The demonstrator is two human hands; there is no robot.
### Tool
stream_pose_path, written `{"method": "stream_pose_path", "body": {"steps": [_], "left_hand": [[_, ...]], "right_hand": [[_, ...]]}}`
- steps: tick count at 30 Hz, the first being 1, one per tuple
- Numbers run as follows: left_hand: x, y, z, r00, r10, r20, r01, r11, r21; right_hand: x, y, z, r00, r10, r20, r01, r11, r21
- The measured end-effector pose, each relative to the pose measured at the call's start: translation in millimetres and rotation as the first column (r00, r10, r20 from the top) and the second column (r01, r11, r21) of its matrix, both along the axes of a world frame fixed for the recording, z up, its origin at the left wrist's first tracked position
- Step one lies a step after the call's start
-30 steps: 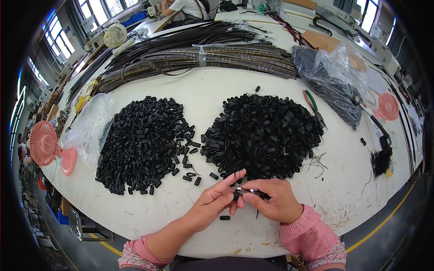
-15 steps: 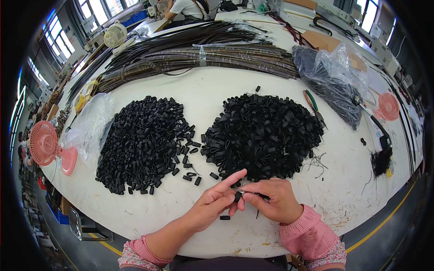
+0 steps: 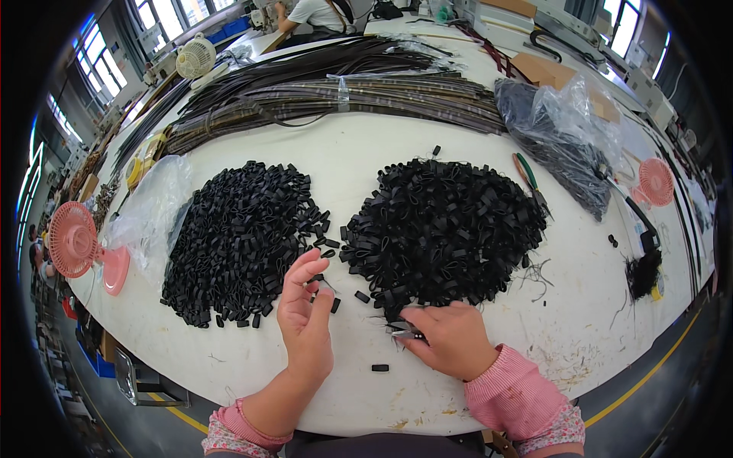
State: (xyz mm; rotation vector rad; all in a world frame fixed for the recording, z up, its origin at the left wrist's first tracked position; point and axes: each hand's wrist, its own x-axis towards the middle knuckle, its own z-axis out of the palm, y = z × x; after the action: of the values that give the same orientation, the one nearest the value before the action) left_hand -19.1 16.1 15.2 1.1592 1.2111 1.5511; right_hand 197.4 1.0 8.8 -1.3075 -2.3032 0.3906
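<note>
My left hand [image 3: 307, 324] is raised at the front right edge of the left pile of small black strap loops [image 3: 237, 244]. Its thumb and fingers are apart, and no loop shows between them. My right hand [image 3: 450, 340] is closed around small metal thread snips [image 3: 402, 330], whose blades point left. Those blades lie against the front edge of the right pile of black loops [image 3: 447, 229], where loose thread ends stick out. A single black loop [image 3: 379, 368] lies on the white table in front of the snips.
Long dark strips [image 3: 328, 103] lie bundled across the far side. Green-handled pliers [image 3: 528, 174] rest right of the right pile. Pink fans [image 3: 76, 240] stand at both sides, a plastic bag [image 3: 553, 133] sits far right, and a person [image 3: 317, 17] sits beyond the table.
My hands have come apart. The left one moved left toward the left pile and opened, the loop gone from its fingers. The right one shifted slightly with the snips to the right pile's edge.
</note>
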Motion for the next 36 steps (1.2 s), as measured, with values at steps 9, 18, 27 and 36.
{"method": "stream_pose_path", "body": {"steps": [9,18,27,36], "left_hand": [[6,-5,-8,0.904,-0.382,0.189,0.417,0.886,-0.203],[15,-16,-17,0.752,-0.565,0.339,0.658,0.673,-0.338],[15,-15,-24,0.68,-0.514,0.523,0.699,0.671,-0.249],[17,-13,-8,0.661,-0.711,0.239,0.742,0.574,-0.346]], "right_hand": [[8,-2,2,0.898,-0.229,-0.376,0.057,0.907,-0.418],[8,-5,7,0.818,-0.13,-0.56,-0.04,0.959,-0.281],[8,-4,2,0.801,-0.069,-0.595,-0.105,0.962,-0.252],[14,0,2,0.819,-0.17,-0.548,-0.033,0.94,-0.341]]}}
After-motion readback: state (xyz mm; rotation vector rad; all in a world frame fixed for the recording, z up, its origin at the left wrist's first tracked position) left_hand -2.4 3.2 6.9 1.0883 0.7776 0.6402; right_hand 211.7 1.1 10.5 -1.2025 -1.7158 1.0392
